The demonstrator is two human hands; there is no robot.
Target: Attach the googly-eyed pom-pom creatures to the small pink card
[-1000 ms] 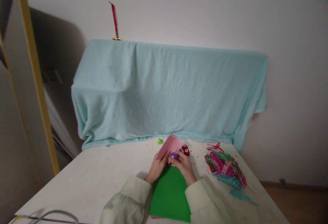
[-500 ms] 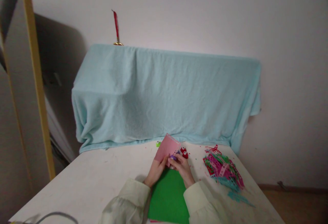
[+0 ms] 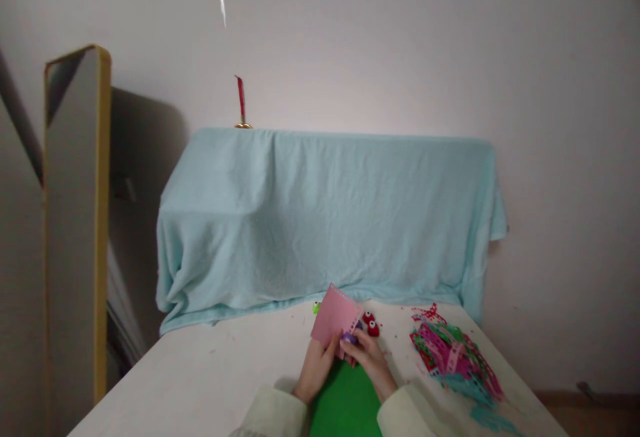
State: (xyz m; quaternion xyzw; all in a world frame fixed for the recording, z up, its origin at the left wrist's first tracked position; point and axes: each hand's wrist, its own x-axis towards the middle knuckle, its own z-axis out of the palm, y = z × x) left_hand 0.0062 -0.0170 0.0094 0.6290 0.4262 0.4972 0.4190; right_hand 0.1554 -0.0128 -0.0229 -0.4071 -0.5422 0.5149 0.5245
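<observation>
A pink sheet (image 3: 334, 314) with small cut-outs along its top and right edges is tilted up in front of me. My left hand (image 3: 320, 360) pinches its lower part. My right hand (image 3: 369, 356) is closed around a small purple craft punch (image 3: 349, 338) at the sheet's right edge. How far the paper sits inside the punch is hidden by my fingers. Below both hands lies a green sheet (image 3: 346, 402) on the white table (image 3: 220, 377).
Red pieces with white eye-like spots (image 3: 371, 324) and a green one (image 3: 317, 307) stand beyond the pink sheet. A heap of punched colourful strips (image 3: 455, 360) lies to the right. A light blue cloth (image 3: 325, 217) hangs behind the table; a gold-framed mirror (image 3: 103, 224) stands left.
The view has tilted up and shifted left, so everything appears lower and mostly farther right. My hands keep the pink sheet and purple punch in nearly the same hold.
</observation>
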